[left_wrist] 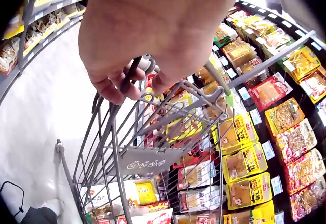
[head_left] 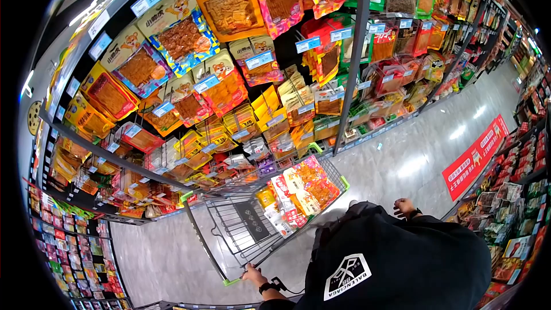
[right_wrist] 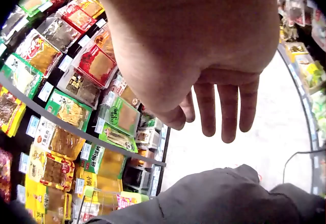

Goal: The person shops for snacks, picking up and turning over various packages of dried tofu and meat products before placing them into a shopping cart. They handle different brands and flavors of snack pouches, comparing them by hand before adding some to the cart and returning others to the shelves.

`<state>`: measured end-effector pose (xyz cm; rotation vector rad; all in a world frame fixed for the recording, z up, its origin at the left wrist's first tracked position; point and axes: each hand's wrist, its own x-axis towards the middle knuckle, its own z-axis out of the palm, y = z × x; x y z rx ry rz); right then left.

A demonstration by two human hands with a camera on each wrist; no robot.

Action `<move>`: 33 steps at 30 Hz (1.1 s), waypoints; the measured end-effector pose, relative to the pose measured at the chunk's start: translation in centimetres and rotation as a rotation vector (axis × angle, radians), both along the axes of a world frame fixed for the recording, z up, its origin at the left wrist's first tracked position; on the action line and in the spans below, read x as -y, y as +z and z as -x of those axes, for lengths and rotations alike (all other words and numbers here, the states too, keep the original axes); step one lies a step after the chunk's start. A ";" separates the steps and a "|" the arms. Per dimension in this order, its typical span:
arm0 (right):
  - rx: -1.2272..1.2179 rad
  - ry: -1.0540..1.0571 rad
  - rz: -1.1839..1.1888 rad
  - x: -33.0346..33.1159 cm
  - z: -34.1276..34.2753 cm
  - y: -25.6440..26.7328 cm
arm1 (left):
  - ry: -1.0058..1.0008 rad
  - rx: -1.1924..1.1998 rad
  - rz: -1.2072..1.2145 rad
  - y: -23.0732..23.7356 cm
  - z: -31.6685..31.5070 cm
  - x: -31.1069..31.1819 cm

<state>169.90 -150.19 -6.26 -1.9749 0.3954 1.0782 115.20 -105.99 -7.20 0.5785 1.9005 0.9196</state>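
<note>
In the head view my left hand [head_left: 253, 275] grips the near corner of the shopping cart [head_left: 250, 221], by the end of its handle bar. The left wrist view shows the fingers of my left hand [left_wrist: 147, 40] curled round a dark bar of the cart's frame. Several bright snack packs [head_left: 301, 189] lie in the cart's basket. My right hand [head_left: 404, 207] hangs beside my body over the floor, away from the cart. Seen from the right wrist, the right hand [right_wrist: 204, 56] holds nothing and its fingers hang down, loosely extended.
Tall shelves of packaged snacks [head_left: 229, 8] run along the far side of the cart. Another rack of packs [head_left: 516, 195] stands at the right, with a red floor sticker [head_left: 473, 158] beside it. Grey floor [head_left: 410, 161] stretches along the aisle. More shelving [head_left: 74, 247] is at the left.
</note>
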 end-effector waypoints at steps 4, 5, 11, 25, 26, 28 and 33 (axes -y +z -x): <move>-0.019 -0.030 -0.008 0.4 -0.1 0.1 | -0.026 0.015 0.019 -0.2 -2.6 1.1; -0.024 -0.041 -0.015 0.6 -0.3 0.1 | -0.035 0.010 0.021 -0.3 -3.3 1.4; -0.039 -0.069 -0.043 2.6 -2.2 -1.3 | -0.090 -0.017 0.006 -1.8 -5.9 2.9; -0.082 -0.185 -0.114 9.0 -8.7 -4.4 | -1.200 0.067 0.028 -0.4 -31.4 11.9; -0.090 -0.169 -0.134 9.4 -9.3 -4.6 | -1.170 0.160 -0.068 1.0 -35.0 12.5; -0.094 -0.152 -0.143 10.2 -10.2 -4.8 | -1.254 0.116 -0.342 5.4 -42.0 12.8; -0.056 -0.185 -0.180 11.9 -12.1 -4.1 | -1.323 0.052 -0.546 19.8 -56.6 8.5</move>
